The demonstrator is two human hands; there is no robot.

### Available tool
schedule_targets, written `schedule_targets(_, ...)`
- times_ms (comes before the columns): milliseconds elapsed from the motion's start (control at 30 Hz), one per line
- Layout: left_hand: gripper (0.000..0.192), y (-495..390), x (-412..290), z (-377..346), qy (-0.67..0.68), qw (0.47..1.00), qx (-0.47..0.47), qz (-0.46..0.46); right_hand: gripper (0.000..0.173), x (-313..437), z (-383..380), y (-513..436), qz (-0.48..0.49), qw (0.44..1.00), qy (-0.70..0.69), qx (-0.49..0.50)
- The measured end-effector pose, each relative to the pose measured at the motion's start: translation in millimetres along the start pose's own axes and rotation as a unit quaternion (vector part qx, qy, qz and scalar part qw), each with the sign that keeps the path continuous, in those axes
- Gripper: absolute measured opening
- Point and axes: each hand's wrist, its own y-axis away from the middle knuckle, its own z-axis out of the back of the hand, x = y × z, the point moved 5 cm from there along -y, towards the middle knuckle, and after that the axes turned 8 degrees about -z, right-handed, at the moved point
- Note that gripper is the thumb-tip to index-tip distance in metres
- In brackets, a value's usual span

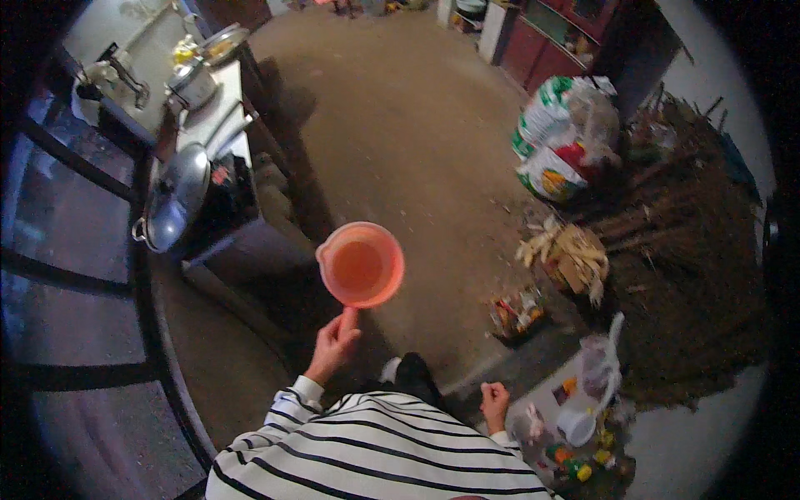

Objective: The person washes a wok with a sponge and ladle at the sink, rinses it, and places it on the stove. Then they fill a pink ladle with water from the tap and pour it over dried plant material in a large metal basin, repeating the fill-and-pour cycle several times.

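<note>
My left hand [333, 345] grips the handle of a pink-orange plastic water dipper [400, 265], held out before me over the floor. The dipper's round bowl faces up, its pouring lip to the left; whether liquid lies inside I cannot tell. Low beside my body on the right, my right hand [495, 400] has its fingers curled, with nothing visible in them. Nearest to that hand is a low light-coloured surface [531, 390] bearing a white plastic dipper [576, 426], a clear plastic bag [595, 365] and several small bottles and packets.
Left, a wok with a metal lid [181, 194] sits on a dark stove beside a counter with a lidded pot [192, 84]. Right are stuffed plastic sacks [556, 137], a brushwood pile [687, 262], dry corn husks [565, 256] and a litter-filled container [515, 312]. A red cabinet [540, 53] stands behind.
</note>
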Motion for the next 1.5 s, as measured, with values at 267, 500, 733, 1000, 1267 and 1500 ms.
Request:
schedule_targets(267,0.052,-212.6,-95.4,-20.1,0.053,0.997,0.044,-0.046,0.04,147.2,-35.2,-205.2,0.022,0.996,-0.088,0.005)
schedule_targets(500,0.046,-385.2,-198.4,-7.4,0.135,0.99,-0.009,-0.039,0.017,402.9,-124.8,-451.3,0.128,0.985,-0.068,0.09)
schedule_targets(733,0.037,-526.1,-248.7,82.7,0.152,0.969,-0.18,-0.072,0.026,681.7,-442.4,-534.3,0.172,0.91,0.092,0.365)
schedule_targets(1000,0.045,-742.1,-335.9,214.0,0.126,0.955,-0.258,-0.08,0.021,842.0,-626.8,-661.4,0.159,0.868,0.222,0.415)
schedule_targets(1267,0.051,-1054.3,-464.0,281.0,0.144,0.968,-0.182,-0.096,0.023,985.8,-644.6,-893.3,0.048,0.959,0.115,0.256)
schedule_targets(1500,0.05,-1289.2,-558.5,356.1,0.146,0.974,-0.166,-0.058,0.02,1169.0,-806.2,-1074.8,0.049,0.961,0.176,0.208)
